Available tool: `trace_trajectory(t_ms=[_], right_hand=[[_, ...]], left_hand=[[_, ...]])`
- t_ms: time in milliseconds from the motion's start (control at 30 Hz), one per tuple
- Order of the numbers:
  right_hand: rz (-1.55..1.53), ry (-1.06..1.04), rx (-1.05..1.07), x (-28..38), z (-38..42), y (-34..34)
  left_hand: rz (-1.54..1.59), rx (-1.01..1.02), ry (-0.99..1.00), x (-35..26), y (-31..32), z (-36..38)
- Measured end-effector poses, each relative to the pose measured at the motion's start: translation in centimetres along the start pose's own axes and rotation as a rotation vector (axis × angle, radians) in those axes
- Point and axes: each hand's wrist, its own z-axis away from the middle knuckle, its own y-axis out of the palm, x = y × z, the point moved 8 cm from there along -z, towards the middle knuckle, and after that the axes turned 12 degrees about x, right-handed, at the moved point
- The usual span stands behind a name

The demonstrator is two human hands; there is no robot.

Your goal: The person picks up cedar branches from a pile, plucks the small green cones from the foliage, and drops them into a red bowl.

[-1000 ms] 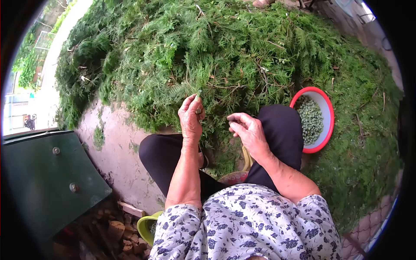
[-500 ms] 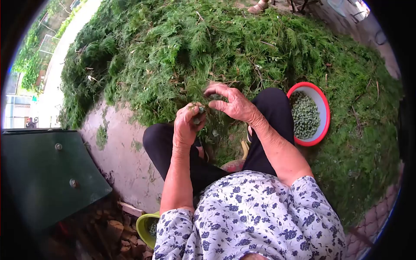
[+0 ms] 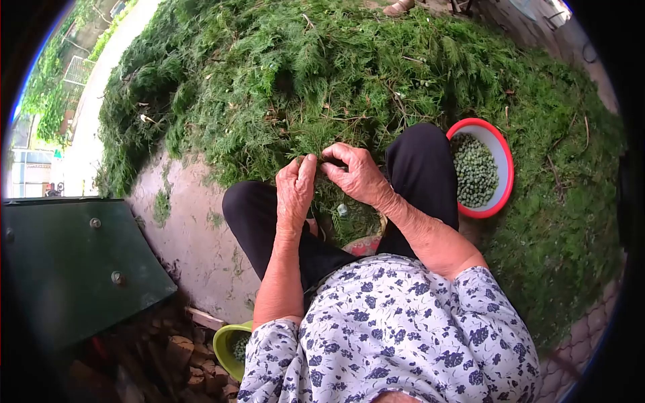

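Observation:
My left hand [image 3: 294,191] is closed, its thumb and fingers pinching a small evergreen sprig [image 3: 300,160] that mostly hides behind the fingertips. Close beside it, my right hand [image 3: 357,176] has thumb and forefinger drawn together; whatever sits between them is too small to make out. Both hands are above my lap, in front of a large heap of feathery green branches [image 3: 269,87]. To the right of my knee stands a red-rimmed bowl [image 3: 508,171] holding many small round green cones [image 3: 474,171].
A lime-green bowl [image 3: 220,346] with similar cones sits at lower left, near broken brown pieces [image 3: 191,356]. A dark green panel [image 3: 74,262] stands at left beside bare ground [image 3: 191,221]. Another person's foot [image 3: 399,7] shows at the far edge. A pale scrap [image 3: 342,209] lies between my legs.
My right hand's fingers have come down and closed from a spread, blurred position. My left hand has turned, and the cones visible at its fingertips before are now hidden.

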Motion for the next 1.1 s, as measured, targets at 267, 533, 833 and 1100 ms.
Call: trace_trajectory(t_ms=[267,533,833,1100], right_hand=[[-0.678,0.237,-0.171,-5.0,0.5,-1.2],[-0.489,0.210,-0.403,-6.0,1.1,-3.1],[-0.245,0.137,-0.402,-4.1,0.9,-3.1],[-0.465,0.216,-0.176,-4.0,0.1,-1.8]], left_hand=[[1.246,0.275,-0.038,1.7,2.5,-0.1],[1.122,0.074,-0.042,1.6,2.1,1.1],[0.637,0.057,-0.088,0.0,2.5,1.4],[0.616,-0.068,-0.046,-0.1,2.0,1.1]])
